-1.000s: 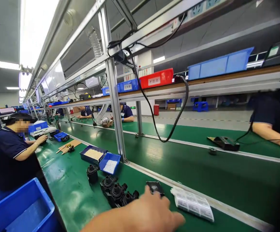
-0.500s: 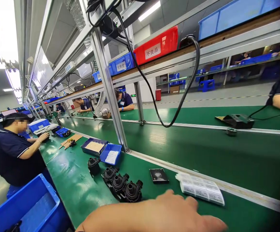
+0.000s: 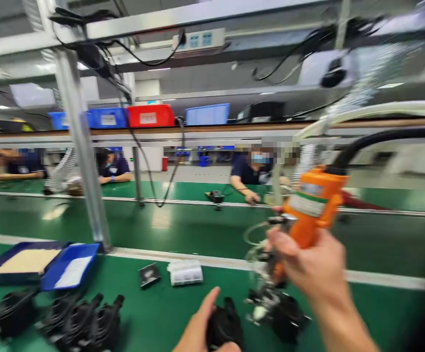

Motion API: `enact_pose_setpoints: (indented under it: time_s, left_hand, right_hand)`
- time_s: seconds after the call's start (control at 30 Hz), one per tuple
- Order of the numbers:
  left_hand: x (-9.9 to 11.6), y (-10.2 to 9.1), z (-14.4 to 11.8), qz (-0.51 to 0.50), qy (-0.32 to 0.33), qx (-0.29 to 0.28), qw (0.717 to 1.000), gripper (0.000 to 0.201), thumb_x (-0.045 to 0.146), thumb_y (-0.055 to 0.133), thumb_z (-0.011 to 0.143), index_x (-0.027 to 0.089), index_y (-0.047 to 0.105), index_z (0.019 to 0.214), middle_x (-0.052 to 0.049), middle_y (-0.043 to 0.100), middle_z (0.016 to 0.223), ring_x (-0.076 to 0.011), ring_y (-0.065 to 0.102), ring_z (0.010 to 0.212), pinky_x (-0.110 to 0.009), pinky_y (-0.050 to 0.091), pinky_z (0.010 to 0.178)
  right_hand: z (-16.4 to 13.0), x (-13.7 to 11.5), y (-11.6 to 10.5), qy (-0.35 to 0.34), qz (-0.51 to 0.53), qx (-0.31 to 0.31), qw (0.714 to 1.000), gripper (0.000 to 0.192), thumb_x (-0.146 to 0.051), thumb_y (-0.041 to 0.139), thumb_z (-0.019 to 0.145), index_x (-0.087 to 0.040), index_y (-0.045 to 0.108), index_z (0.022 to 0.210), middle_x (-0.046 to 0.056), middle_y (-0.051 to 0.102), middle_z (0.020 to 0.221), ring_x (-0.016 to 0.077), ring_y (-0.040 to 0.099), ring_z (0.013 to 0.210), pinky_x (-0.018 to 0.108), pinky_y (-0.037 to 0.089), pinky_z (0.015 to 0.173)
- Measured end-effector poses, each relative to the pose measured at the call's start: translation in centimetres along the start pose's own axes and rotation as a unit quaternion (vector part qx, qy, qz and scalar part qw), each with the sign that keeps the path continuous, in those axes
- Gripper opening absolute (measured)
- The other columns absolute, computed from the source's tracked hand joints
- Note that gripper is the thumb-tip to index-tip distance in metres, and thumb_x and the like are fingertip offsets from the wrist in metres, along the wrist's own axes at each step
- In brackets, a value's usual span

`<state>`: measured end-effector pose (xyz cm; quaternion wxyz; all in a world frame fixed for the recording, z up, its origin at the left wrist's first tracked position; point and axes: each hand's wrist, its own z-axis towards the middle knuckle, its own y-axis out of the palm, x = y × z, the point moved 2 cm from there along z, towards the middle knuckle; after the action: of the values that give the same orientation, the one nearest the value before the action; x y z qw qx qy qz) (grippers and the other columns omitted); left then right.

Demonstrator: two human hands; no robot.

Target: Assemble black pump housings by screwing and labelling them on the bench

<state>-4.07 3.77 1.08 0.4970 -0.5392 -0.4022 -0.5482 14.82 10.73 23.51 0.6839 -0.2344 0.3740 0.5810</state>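
Observation:
My right hand [image 3: 317,266] grips an orange power screwdriver [image 3: 309,210] that hangs on a black cable and points down toward a black fixture [image 3: 276,313] on the green bench. My left hand [image 3: 200,327] holds a black pump part [image 3: 224,326] at the near edge, just left of that fixture. A group of black pump parts [image 3: 80,318] lies further left. The picture is blurred by motion.
Two blue trays [image 3: 44,264] with small white parts sit by an aluminium post [image 3: 82,151]. A small black plate [image 3: 149,275] and a white label sheet [image 3: 185,272] lie beside the conveyor belt [image 3: 183,227]. Other people work across the belt. Bins line the shelf above.
The view has swung right. My right hand has come into view with the orange screwdriver. My left hand, empty before, now holds a black pump part.

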Motion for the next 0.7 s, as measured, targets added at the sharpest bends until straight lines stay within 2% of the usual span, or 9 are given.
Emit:
enact_pose_setpoints:
  time_s: [0.07,0.2,0.3,0.57,0.7]
  left_hand:
    - [-0.7,0.2,0.3,-0.015,0.027,-0.01,0.999,0.116,0.076,0.077,0.074,0.023,0.03,0.166,-0.013,0.066,0.139,-0.0386,0.061,0.128,-0.05,0.038,0.119]
    - [-1.6,0.8,0.4,-0.09,0.055,-0.001,0.994,0.111,0.079,0.074,0.076,0.027,0.03,0.164,-0.013,0.06,0.133,-0.0333,0.066,0.115,-0.043,0.047,0.107]
    - [-1.7,1.1,0.2,-0.123,0.043,-0.002,0.992,0.108,0.076,0.076,0.078,0.028,0.03,0.163,-0.011,0.061,0.123,-0.0315,0.065,0.118,-0.042,0.044,0.112]
    - [-1.3,1.2,0.1,-0.152,0.032,-0.01,0.988,0.101,0.067,0.08,0.081,0.032,0.031,0.162,-0.006,0.057,0.114,-0.0256,0.062,0.108,-0.041,0.046,0.108]
    - [-1.3,1.1,0.1,-0.161,0.02,-0.015,0.987,0.101,0.065,0.082,0.08,0.033,0.033,0.161,-0.005,0.056,0.114,-0.0251,0.061,0.11,-0.04,0.046,0.109]
  right_hand:
    - [0.3,-0.6,-0.4,-0.011,0.003,-0.048,0.999,0.04,-0.042,0.093,0.066,-0.019,0.073,0.093,-0.002,0.064,0.061,0.0144,0.055,0.047,0.026,0.045,0.043]
    - [-1.3,-1.7,0.5,-0.042,0.066,-0.064,0.995,0.057,-0.037,0.088,0.069,-0.019,0.067,0.12,-0.005,0.059,0.064,0.0139,0.053,0.047,0.027,0.046,0.043]
    - [-2.5,-2.1,0.8,-0.029,0.121,-0.071,0.99,0.065,-0.034,0.088,0.07,-0.021,0.063,0.128,-0.006,0.057,0.069,0.0128,0.052,0.046,0.027,0.047,0.044]
    - [-2.5,-0.6,0.8,-0.011,0.15,-0.078,0.986,0.066,-0.034,0.091,0.075,-0.026,0.058,0.132,-0.007,0.06,0.076,0.0109,0.052,0.051,0.027,0.049,0.051]
    - [-2.5,-0.5,0.8,-0.003,0.152,-0.084,0.985,0.066,-0.035,0.09,0.076,-0.026,0.057,0.132,-0.006,0.06,0.077,0.011,0.052,0.05,0.027,0.048,0.05]
